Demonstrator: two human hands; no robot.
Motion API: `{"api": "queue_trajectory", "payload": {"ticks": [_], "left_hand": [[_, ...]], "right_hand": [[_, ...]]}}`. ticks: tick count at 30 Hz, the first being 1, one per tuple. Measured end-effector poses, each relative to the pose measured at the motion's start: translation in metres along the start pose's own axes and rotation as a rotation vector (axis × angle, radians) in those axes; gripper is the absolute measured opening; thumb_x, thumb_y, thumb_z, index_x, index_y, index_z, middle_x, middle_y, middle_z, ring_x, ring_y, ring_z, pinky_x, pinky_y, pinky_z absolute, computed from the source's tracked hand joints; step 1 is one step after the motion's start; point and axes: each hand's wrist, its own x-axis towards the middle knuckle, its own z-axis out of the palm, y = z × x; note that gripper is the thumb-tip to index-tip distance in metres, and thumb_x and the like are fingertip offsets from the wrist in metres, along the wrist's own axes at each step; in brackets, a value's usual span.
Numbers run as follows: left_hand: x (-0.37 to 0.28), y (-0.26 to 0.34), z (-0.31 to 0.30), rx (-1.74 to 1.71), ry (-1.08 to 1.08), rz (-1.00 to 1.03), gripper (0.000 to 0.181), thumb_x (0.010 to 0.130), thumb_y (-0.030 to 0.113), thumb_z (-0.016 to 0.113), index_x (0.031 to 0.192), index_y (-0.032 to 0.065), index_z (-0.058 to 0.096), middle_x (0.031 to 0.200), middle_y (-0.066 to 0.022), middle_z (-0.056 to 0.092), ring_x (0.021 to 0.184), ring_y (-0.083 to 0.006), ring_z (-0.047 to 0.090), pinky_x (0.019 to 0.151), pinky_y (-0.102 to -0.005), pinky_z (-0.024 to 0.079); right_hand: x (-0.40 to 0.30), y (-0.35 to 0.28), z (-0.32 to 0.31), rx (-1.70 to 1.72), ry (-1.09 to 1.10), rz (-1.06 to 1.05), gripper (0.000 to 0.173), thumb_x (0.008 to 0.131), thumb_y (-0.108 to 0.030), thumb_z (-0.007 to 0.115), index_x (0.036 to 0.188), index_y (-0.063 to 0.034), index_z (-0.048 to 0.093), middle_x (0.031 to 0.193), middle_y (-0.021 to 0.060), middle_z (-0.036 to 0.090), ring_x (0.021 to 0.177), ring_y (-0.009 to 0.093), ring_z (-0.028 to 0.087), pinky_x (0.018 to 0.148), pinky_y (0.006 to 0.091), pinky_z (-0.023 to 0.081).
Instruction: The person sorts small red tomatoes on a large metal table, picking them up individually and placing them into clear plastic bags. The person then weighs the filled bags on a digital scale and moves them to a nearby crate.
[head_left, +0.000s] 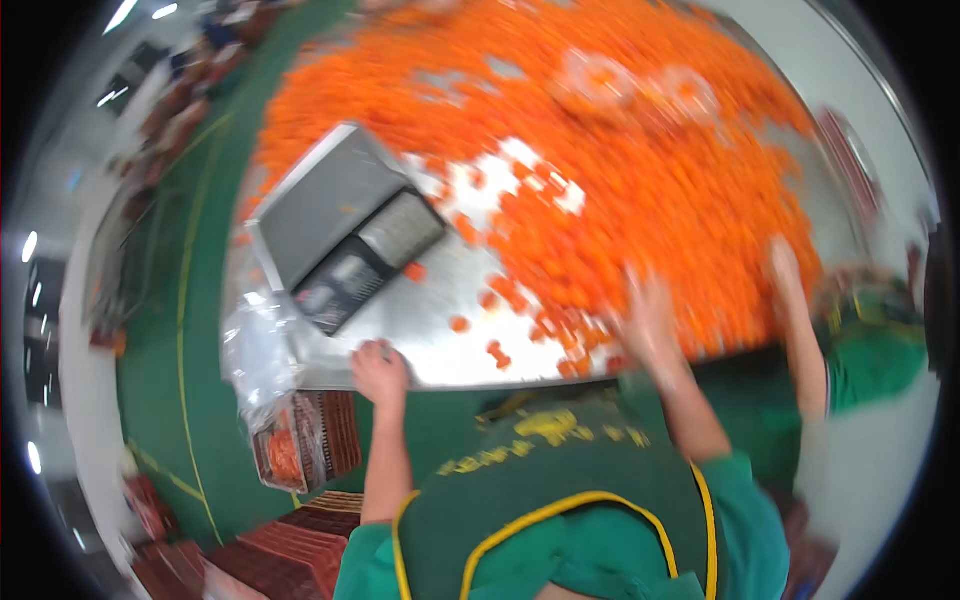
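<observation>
My left hand (380, 371) rests at the near edge of a metal table (435, 360), with nothing visible in it. My right hand (649, 319), blurred and with fingers apart, touches the near side of a wide heap of small orange pieces (585, 247). Blur hides what kind of pieces they are; some seem to have clear wrapping. Between my hands a few loose pieces (495, 356) lie on the bare metal. Beyond my left hand stands a digital weighing scale (330, 202), its pan bare and its keypad and display towards me.
Clear plastic bags (262, 349) hang over the table's left corner, above a crate (281, 450) holding orange pieces. Stacked red-brown crates (292, 547) stand at lower left. A co-worker's hand (784, 262) reaches the heap at right. Two blurred clear round containers (600, 79) sit on the heap's far side.
</observation>
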Motion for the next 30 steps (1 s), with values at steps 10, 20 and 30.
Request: {"api": "queue_trajectory", "payload": {"ticks": [10, 20, 30], "left_hand": [[0.01, -0.003, -0.004, 0.043, -0.137, 0.034, 0.028, 0.084, 0.024, 0.063, 0.111, 0.018, 0.066, 0.126, -0.0032, 0.06, 0.12, -0.0297, 0.051, 0.091, -0.0469, 0.05], [0.017, -0.013, -0.002, 0.031, -0.154, 0.059, 0.036, 0.085, 0.032, 0.064, 0.118, 0.0182, 0.064, 0.13, -0.0031, 0.058, 0.125, -0.029, 0.049, 0.095, -0.0473, 0.048], [0.018, -0.022, -0.004, 0.086, -0.141, -0.029, 0.037, 0.085, 0.035, 0.065, 0.115, 0.0134, 0.066, 0.123, -0.0086, 0.063, 0.116, -0.0319, 0.055, 0.096, -0.045, 0.046]], "right_hand": [[0.043, -0.059, -0.034, 0.15, -0.037, 0.014, 0.07, 0.089, -0.041, 0.059, 0.148, -0.0086, 0.039, 0.156, 0.0282, 0.026, 0.139, 0.045, 0.036, 0.109, 0.0653, 0.029], [-0.058, 0.12, -0.042, -0.002, 0.141, 0.23, 0.079, 0.078, -0.045, 0.066, 0.143, -0.0061, 0.046, 0.127, 0.0213, 0.061, 0.12, 0.031, 0.059, 0.115, 0.0602, 0.022], [-0.016, 0.14, -0.068, -0.025, -0.14, 0.477, 0.116, 0.073, -0.052, 0.081, 0.157, -0.0099, 0.013, 0.131, 0.0303, 0.047, 0.116, 0.041, 0.059, 0.088, 0.0481, 0.054]]}}
